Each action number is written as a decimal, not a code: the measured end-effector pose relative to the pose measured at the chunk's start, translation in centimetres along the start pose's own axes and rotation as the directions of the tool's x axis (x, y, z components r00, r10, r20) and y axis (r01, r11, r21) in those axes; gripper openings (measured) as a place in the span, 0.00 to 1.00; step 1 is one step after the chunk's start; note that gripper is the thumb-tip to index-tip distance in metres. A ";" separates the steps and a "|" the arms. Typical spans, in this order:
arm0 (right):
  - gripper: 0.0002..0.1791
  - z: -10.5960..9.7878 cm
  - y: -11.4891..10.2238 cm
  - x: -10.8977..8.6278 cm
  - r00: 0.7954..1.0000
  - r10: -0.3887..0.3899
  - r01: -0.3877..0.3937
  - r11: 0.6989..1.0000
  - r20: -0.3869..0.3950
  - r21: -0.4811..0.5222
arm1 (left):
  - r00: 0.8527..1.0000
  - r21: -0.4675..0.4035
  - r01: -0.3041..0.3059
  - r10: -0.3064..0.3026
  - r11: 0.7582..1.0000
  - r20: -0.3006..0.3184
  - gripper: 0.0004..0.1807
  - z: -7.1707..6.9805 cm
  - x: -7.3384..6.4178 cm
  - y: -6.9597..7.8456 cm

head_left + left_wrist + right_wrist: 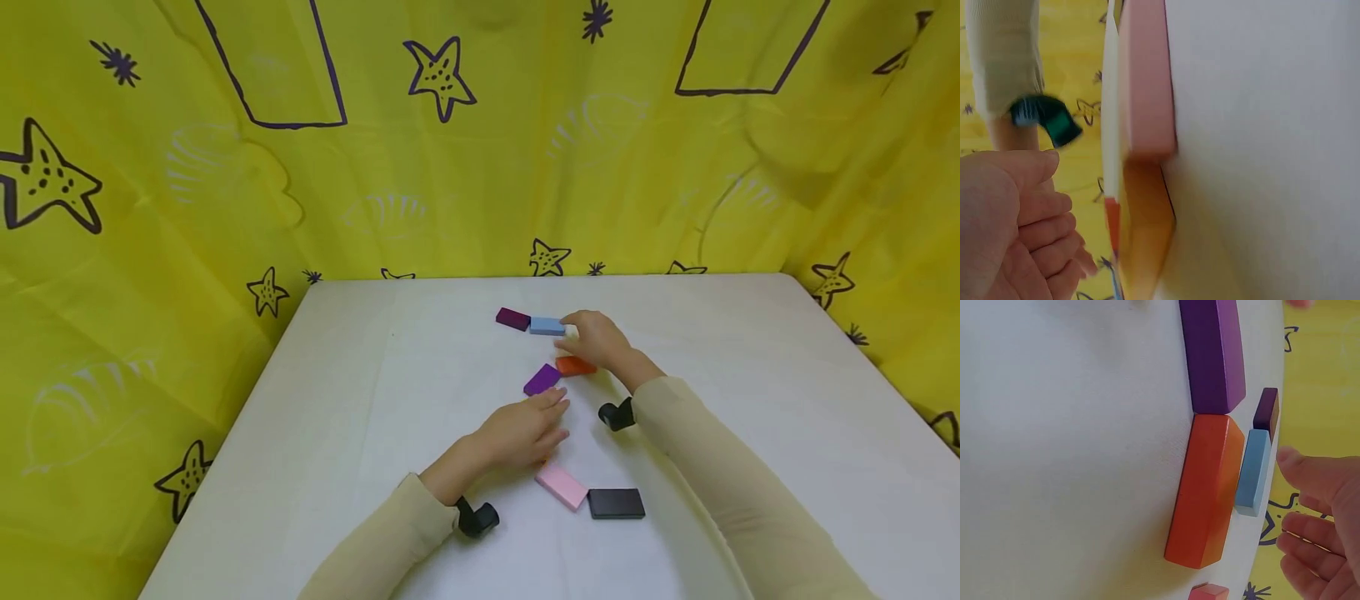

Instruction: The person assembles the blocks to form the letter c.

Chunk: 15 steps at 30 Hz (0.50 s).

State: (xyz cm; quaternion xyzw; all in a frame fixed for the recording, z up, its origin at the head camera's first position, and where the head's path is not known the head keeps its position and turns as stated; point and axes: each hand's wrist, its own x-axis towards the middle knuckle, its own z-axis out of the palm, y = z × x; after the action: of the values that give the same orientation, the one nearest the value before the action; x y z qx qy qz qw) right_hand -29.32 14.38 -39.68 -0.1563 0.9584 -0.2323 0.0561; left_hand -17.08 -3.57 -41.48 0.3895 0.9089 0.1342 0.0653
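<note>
My right hand reaches over the far blocks, its fingertips near the right end of a light blue block. In the right wrist view the thumb and fingers stand apart with nothing between them. A small pale shape shows by those fingertips; its kind is unclear. Below this hand lies an orange block, end to end with a purple block. My left hand has its fingers loosely extended near the purple block. Partly hidden beneath it, a yellow-orange block meets a pink block.
A dark maroon block touches the light blue one at the left. Near the front, a black block adjoins the pink one. A reddish block partly shows in the right wrist view. Yellow patterned cloth surrounds the white table.
</note>
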 end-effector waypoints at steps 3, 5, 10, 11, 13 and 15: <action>0.25 0.0 -0.1 0.5 1.000 0.013 -0.013 1.000 -0.004 0.002 | 0.999 0.024 -0.049 0.049 0.999 0.010 0.28 0.1 -0.4 1.2; 0.24 0.1 -0.2 0.9 1.000 0.020 -0.020 1.000 0.000 0.005 | 0.997 0.034 -0.081 0.080 0.996 0.020 0.28 0.2 -0.6 2.0; 0.22 0.4 -0.2 1.6 1.000 0.017 -0.017 1.000 0.014 -0.007 | 0.986 0.097 -0.167 0.163 0.981 0.041 0.27 1.0 -1.1 3.5; 0.21 0.4 -0.2 1.7 1.000 0.008 -0.008 1.000 0.018 -0.011 | 0.982 0.116 -0.189 0.184 0.975 0.046 0.27 1.1 -1.2 3.7; 0.20 0.5 -0.3 2.0 1.000 -0.019 0.020 1.000 0.025 -0.014 | 0.974 0.123 -0.224 0.216 0.967 0.071 0.26 1.4 -1.4 4.3; 0.18 0.5 -0.4 2.3 0.998 -0.048 0.048 0.999 0.027 -0.011 | 0.963 0.126 -0.261 0.249 0.957 0.100 0.26 1.7 -1.6 4.8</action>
State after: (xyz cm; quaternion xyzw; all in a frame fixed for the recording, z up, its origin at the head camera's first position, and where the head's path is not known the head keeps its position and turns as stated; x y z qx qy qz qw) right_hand -31.30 13.07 -40.04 -0.1826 0.9548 -0.2261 0.0626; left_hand -12.31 -1.19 -41.70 0.5124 0.8545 0.0620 0.0583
